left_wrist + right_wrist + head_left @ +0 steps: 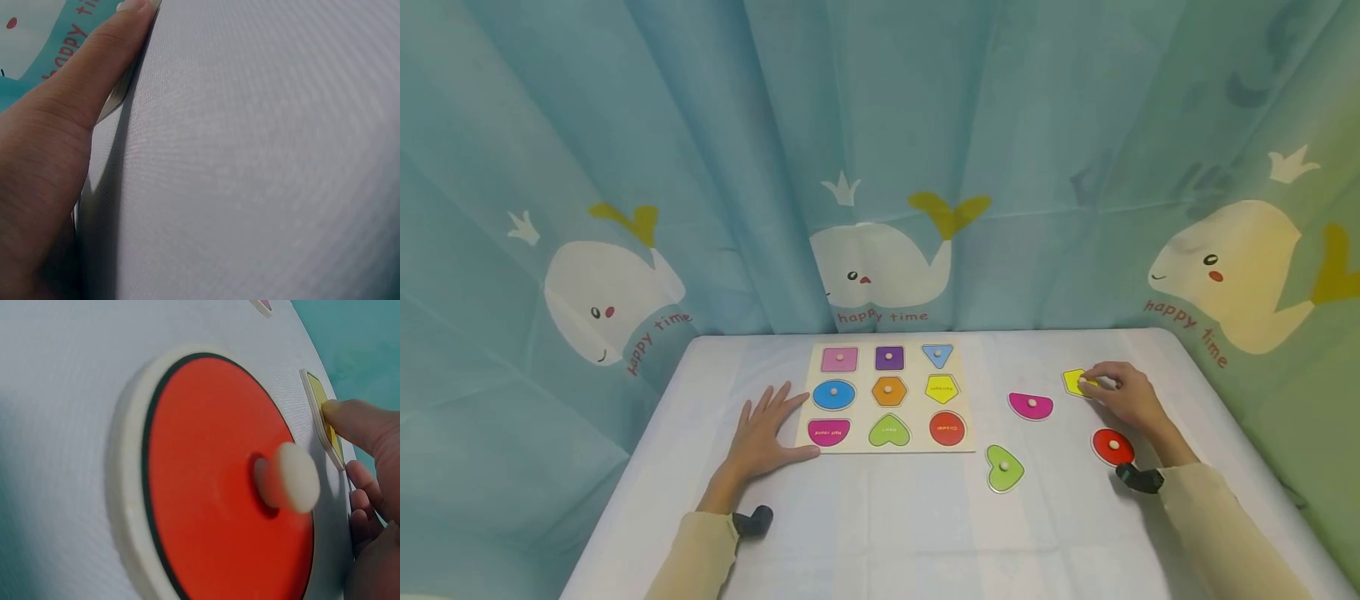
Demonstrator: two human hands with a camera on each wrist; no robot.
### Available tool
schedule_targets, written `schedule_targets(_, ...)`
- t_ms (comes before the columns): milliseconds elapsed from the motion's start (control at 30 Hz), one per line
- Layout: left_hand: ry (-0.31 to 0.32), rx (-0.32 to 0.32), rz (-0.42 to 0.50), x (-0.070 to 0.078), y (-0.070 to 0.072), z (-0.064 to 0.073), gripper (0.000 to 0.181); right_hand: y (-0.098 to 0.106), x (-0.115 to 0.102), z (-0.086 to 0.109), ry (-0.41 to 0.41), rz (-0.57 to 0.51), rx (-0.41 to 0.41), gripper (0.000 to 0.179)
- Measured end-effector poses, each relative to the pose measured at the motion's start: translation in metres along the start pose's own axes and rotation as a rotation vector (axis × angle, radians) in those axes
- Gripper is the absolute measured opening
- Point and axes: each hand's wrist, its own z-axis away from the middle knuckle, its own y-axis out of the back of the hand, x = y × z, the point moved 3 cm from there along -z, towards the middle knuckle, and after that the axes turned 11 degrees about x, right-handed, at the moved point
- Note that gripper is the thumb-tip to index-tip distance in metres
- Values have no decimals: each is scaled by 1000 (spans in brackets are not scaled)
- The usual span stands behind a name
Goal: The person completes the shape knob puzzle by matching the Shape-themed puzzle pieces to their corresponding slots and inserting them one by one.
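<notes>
My right hand (pixel 1123 398) pinches the knob of the yellow pentagon puzzle piece (pixel 1073 382) at the table's right side. In the right wrist view the thumb lies against the yellow piece (pixel 326 419), its knob hidden. My left hand (pixel 767 437) is spread flat on the table, index fingertip and thumb right at the left edge of the puzzle board (pixel 859 417). Knobbed pieces fill the board's back row, the blue oval slot and the orange hexagon slot. Printed words show in the pentagon (pixel 942 389), half-round, heart and circle slots.
Loose on the table lie a magenta half-round piece (pixel 1031 406), a green heart piece (pixel 1003 469) and a red circle piece (pixel 1112 447), knobs up. The red circle sits just below the right wrist. A whale-print curtain (pixel 880 125) hangs behind the white table (pixel 880 533).
</notes>
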Motion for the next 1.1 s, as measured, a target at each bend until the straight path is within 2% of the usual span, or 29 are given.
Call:
schedule_targets(333, -2, 5, 6, 2, 0, 0, 98, 0, 2, 1, -49, -16, -8, 32)
schedule_targets(800, -12, 10, -3, 1, 1, -1, 98, 4, -3, 3, -11, -16, -14, 29)
schedule_targets(1100, -3, -6, 7, 1, 1, 1, 98, 7, -9, -6, -17, 46, -75, 27)
